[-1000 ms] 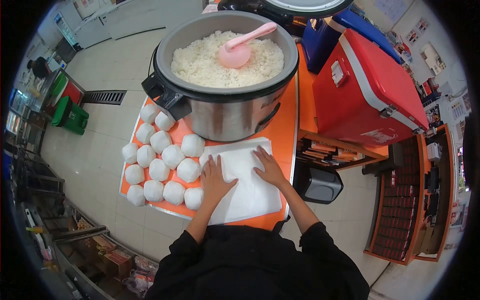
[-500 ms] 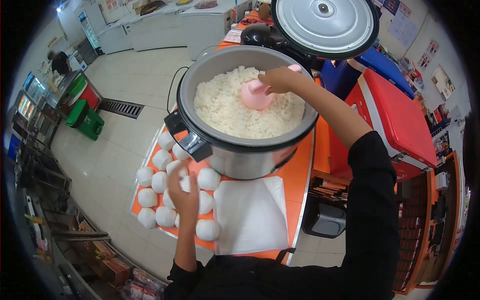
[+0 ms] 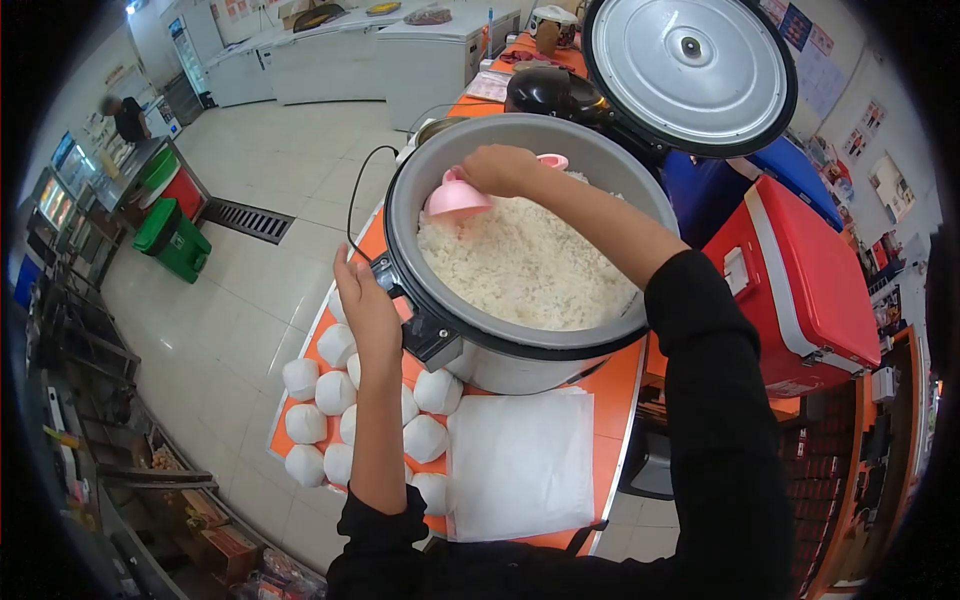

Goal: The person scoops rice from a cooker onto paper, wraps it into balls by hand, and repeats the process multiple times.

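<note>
Smooth, translucent sheets (image 3: 520,470) flat on orange table (image 3: 615,440), beside faceted white bundles (image 3: 425,438). Left hand (image 3: 370,312) open by cooker handle (image 3: 432,335), can't confirm contact. Right hand (image 3: 502,170) clenched round pink scoop (image 3: 458,198), just shifted toward left side of steel cooker (image 3: 515,376), above grainy rice (image 3: 530,275); likely mid-scoop. Behind, round metallic lid (image 3: 685,90), raised.

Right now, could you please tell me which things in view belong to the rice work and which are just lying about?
In the work:
pink scoop, in the right hand
rice
open cooker
white sheets, probably
round white bundles, probably

Apparently just about:
red cooler box
green bin
white freezers
</note>
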A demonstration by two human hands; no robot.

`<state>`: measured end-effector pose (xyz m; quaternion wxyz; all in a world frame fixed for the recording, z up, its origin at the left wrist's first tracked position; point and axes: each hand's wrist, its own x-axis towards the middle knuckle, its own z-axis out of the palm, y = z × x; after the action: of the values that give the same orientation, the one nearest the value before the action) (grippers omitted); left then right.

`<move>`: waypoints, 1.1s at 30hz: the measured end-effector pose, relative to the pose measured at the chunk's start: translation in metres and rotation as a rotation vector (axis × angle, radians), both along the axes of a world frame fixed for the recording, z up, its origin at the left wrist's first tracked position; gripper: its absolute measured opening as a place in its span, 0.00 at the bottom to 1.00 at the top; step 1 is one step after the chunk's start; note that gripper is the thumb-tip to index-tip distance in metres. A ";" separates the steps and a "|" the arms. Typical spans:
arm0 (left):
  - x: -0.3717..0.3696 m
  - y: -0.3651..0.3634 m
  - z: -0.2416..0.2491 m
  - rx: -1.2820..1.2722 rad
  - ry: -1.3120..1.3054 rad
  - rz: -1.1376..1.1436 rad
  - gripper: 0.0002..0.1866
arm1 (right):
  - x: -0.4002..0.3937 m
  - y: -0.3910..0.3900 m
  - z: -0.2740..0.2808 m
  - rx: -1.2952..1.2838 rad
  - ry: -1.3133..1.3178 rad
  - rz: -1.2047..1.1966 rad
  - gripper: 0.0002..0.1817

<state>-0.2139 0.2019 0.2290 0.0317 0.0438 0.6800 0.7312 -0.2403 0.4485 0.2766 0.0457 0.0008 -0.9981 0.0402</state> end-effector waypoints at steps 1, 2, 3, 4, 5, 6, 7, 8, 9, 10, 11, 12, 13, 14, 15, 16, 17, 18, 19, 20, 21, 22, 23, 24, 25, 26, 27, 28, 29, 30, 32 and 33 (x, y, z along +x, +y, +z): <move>0.001 0.000 0.003 -0.035 0.050 -0.026 0.22 | 0.003 -0.007 -0.001 -0.004 -0.057 0.186 0.20; 0.003 -0.002 0.004 -0.073 0.096 -0.054 0.22 | 0.008 -0.017 -0.004 -0.017 -0.067 0.187 0.20; 0.000 0.000 -0.002 0.006 0.167 -0.017 0.20 | 0.012 -0.029 0.001 0.019 -0.168 0.167 0.21; -0.003 0.001 -0.005 0.003 0.154 -0.017 0.20 | 0.019 -0.039 0.003 0.054 -0.273 0.144 0.23; -0.008 0.001 -0.007 0.044 0.168 -0.038 0.20 | 0.031 -0.044 0.008 0.055 -0.283 0.143 0.23; -0.008 0.000 -0.008 0.079 0.182 -0.064 0.20 | 0.047 -0.046 0.011 -0.026 -0.324 0.157 0.24; -0.002 -0.003 0.002 0.113 0.070 -0.121 0.20 | 0.062 -0.045 0.011 -0.105 -0.360 0.168 0.25; -0.003 -0.002 0.000 0.115 0.067 -0.128 0.20 | 0.078 -0.040 0.007 -0.106 -0.362 0.161 0.25; -0.006 -0.003 -0.007 0.066 0.123 -0.109 0.20 | 0.097 -0.031 -0.002 -0.128 -0.357 0.169 0.25; -0.006 -0.001 -0.005 0.027 0.184 -0.088 0.21 | 0.113 -0.026 0.001 -0.140 -0.347 0.177 0.25; -0.004 -0.002 -0.003 0.044 0.153 -0.108 0.21 | 0.125 -0.019 0.009 -0.131 -0.349 0.167 0.25; -0.002 -0.002 -0.004 0.051 0.154 -0.116 0.21 | 0.139 -0.019 0.028 -0.253 -0.603 -0.026 0.23; -0.004 -0.002 -0.004 0.053 0.174 -0.116 0.20 | 0.146 -0.018 0.042 -0.373 -0.844 -0.225 0.22; -0.006 -0.001 -0.004 0.058 0.196 -0.112 0.20 | 0.141 -0.004 0.044 -0.364 -0.833 -0.233 0.22; -0.006 -0.001 -0.003 0.066 0.218 -0.111 0.20 | 0.129 0.016 0.042 -0.415 -0.979 -0.197 0.20; -0.005 0.000 0.002 0.076 0.228 -0.114 0.20 | 0.122 0.020 0.050 -0.467 -1.124 -0.159 0.18; -0.002 -0.001 0.005 0.058 0.214 -0.113 0.19 | 0.115 0.023 0.055 -0.439 -0.983 -0.273 0.15; 0.002 -0.002 0.008 0.034 0.190 -0.110 0.19 | 0.106 0.026 0.050 -0.342 -0.736 -0.296 0.15; 0.005 -0.002 0.012 -0.004 0.186 -0.091 0.19 | 0.099 0.032 0.026 -0.107 -0.435 -0.135 0.16; 0.008 -0.003 0.013 -0.008 0.181 -0.088 0.19 | 0.094 0.037 0.002 0.122 -0.126 0.024 0.17; 0.010 -0.003 0.014 -0.004 0.192 -0.085 0.19 | 0.105 0.017 -0.007 -0.019 -0.049 -0.065 0.18; 0.009 -0.002 0.016 0.000 0.207 -0.083 0.18 | 0.113 -0.004 -0.010 -0.160 0.031 -0.156 0.20; 0.007 -0.001 0.017 0.000 0.208 -0.082 0.18 | 0.108 -0.007 -0.002 -0.130 -0.049 -0.246 0.16; 0.007 0.000 0.017 0.024 0.206 -0.073 0.18 | 0.097 0.003 0.006 -0.130 -0.054 -0.244 0.16; 0.008 0.000 0.014 0.043 0.196 -0.065 0.18 | 0.080 0.022 0.017 -0.031 -0.102 -0.232 0.15; 0.008 0.000 0.011 0.038 0.186 -0.063 0.18 | 0.067 0.035 0.026 0.070 -0.147 -0.216 0.14; 0.006 -0.001 0.008 0.051 0.179 -0.064 0.18 | 0.061 0.035 0.036 0.150 -0.334 -0.254 0.14; 0.004 0.000 0.008 0.065 0.180 -0.067 0.17 | 0.059 0.034 0.028 0.147 -0.334 -0.254 0.14; 0.003 0.000 0.009 0.063 0.185 -0.071 0.17 | 0.061 0.031 0.015 0.152 -0.331 -0.243 0.14; 0.004 0.001 0.010 0.060 0.186 -0.065 0.17 | 0.066 0.026 0.006 0.159 -0.332 -0.234 0.14; 0.006 0.001 0.012 0.063 0.174 -0.057 0.17 | 0.080 0.015 0.004 0.224 -0.453 0.021 0.15; 0.007 0.001 0.012 0.060 0.168 -0.058 0.17 | 0.093 0.003 0.001 0.181 -0.498 0.050 0.14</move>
<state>-0.2072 0.2026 0.2414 -0.0056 0.1256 0.6565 0.7438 -0.1471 0.4519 0.2773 -0.2028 0.0196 -0.9778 -0.0489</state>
